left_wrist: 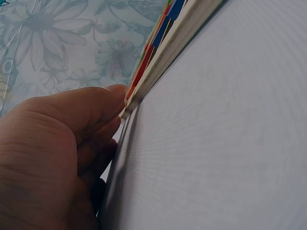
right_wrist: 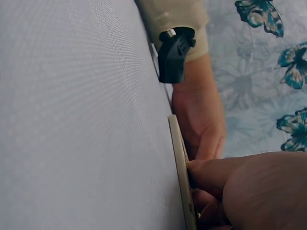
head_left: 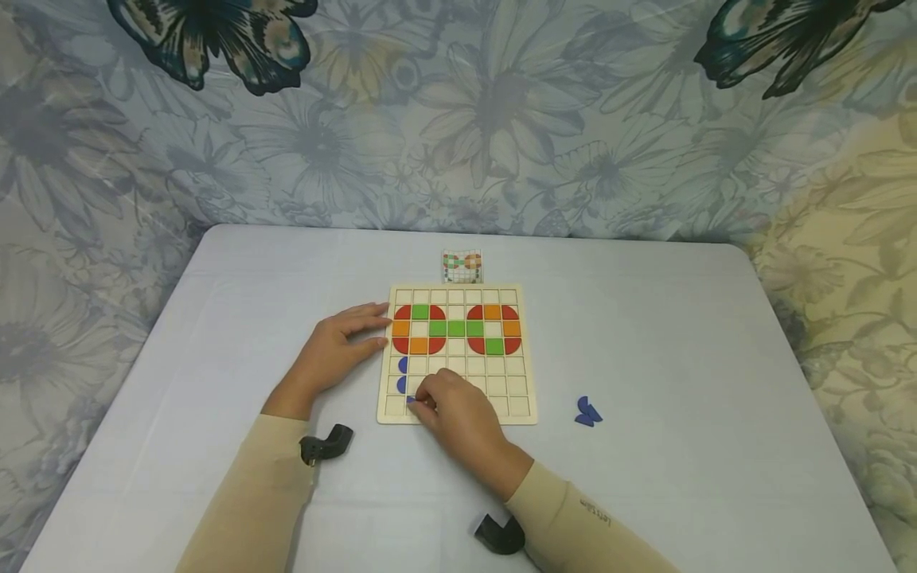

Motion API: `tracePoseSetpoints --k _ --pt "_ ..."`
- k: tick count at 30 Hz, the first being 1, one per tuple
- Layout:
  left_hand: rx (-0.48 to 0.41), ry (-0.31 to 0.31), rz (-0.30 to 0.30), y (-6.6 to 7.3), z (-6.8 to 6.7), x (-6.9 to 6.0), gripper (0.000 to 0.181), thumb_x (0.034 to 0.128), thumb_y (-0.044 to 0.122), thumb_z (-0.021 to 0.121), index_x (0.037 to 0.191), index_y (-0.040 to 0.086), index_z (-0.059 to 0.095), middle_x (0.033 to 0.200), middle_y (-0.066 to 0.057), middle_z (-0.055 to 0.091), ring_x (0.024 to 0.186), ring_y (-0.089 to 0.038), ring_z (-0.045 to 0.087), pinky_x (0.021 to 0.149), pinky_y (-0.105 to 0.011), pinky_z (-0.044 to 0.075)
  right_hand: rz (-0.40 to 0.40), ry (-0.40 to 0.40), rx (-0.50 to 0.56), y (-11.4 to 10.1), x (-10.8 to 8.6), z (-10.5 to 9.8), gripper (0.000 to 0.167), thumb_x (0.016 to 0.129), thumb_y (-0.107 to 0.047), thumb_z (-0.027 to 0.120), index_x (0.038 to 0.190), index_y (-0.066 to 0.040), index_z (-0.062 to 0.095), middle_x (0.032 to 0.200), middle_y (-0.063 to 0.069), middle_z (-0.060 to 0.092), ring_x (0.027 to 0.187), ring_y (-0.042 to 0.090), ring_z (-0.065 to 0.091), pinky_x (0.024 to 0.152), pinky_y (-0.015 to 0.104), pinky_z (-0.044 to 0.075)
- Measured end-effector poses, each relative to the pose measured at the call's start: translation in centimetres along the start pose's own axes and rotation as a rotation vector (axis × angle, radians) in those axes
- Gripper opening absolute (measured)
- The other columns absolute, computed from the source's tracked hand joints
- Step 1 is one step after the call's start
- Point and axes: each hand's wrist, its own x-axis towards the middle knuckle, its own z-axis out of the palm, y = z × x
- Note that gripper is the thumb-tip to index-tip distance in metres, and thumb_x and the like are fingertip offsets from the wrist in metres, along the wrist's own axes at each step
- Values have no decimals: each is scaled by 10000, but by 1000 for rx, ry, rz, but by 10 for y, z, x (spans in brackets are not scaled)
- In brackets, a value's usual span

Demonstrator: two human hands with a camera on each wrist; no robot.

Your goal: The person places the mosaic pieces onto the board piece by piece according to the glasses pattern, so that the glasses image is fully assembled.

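A square wooden grid board (head_left: 507, 407) lies on the table, with red, green and orange pieces set into its upper rows. Two blue half-round pieces (head_left: 402, 384) sit one above the other in its left column. My right hand (head_left: 462, 418) pinches a small blue piece (head_left: 411, 399) over the lower left of the grid; the fingers hide most of it. At the board's left edge my left hand (head_left: 337, 350) rests with its fingers extended, touching the rim. In the left wrist view, that hand's thumb (left_wrist: 103, 103) lies against the board's side.
Several loose blue pieces (head_left: 587, 412) lie on the white table (head_left: 680, 342) right of the board. A small card with a printed colored pattern (head_left: 462, 267) stands just behind the board. Flowered cloth (head_left: 494, 119) hangs beyond the table's far edge.
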Motion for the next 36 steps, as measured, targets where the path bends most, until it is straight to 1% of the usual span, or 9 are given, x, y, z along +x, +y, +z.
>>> tracePoseSetpoints --k 5,10,14,17,21,25,29,32,36 --pt "2 -3 6 -1 0 0 374 997 207 833 1365 155 788 1578 85 580 1535 -205 429 1267 -542 308 28 -3 100 2 0 -2 169 985 -289 852 937 -153 763 801 -95 574 728 73 540 621 247 494" --pt "4 1 9 0 1 1 377 994 198 837 1364 149 787 1575 82 583 1535 -207 431 1268 -541 306 103 -1 339 7 1 -11 280 1080 -428 703 933 -195 754 757 -104 570 708 101 537 612 287 472" --pt "13 -1 2 1 1 1 380 992 194 838 1366 151 787 1580 78 578 1536 -210 430 1268 -536 308 177 -15 541 11 2 -18 402 1132 -462 585 982 -130 756 767 -15 611 696 149 559 621 299 459" --pt "14 -5 0 1 0 1 384 993 186 836 1372 147 784 1583 75 576 1534 -208 432 1268 -528 312 190 -45 654 14 3 -22 437 1166 -425 511 1078 -74 755 855 57 664 733 205 608 656 306 507" --pt "12 -9 1 1 0 1 388 995 183 835 1377 140 781 1582 72 578 1532 -209 435 1267 -528 314 143 -89 791 18 3 -29 468 1198 -343 406 1239 20 699 972 106 696 802 310 635 688 306 548" --pt "7 -12 8 1 0 1 386 995 185 836 1375 143 782 1581 74 578 1532 -208 435 1268 -527 312 76 -97 902 22 4 -36 517 1206 -338 322 1329 53 637 1071 139 716 883 389 646 722 312 573" --pt "1 -13 12 0 -1 1 383 996 191 835 1373 145 784 1578 78 580 1531 -207 436 1269 -522 309 54 -103 1017 23 4 -43 608 1196 -432 280 1401 43 600 1152 185 692 970 375 646 779 319 590" --pt "1 -13 11 0 -1 1 382 997 194 834 1373 144 784 1577 77 581 1531 -209 435 1269 -524 309 37 -107 1113 27 4 -47 687 1188 -479 265 1443 96 541 1209 241 664 1024 357 640 835 352 586" --pt "5 -12 4 -1 0 1 384 1000 200 832 1377 149 781 1580 82 577 1536 -205 428 1269 -528 309 -5 -108 1188 34 3 -53 773 1178 -518 220 1469 154 469 1264 275 639 1086 365 630 884 413 568"
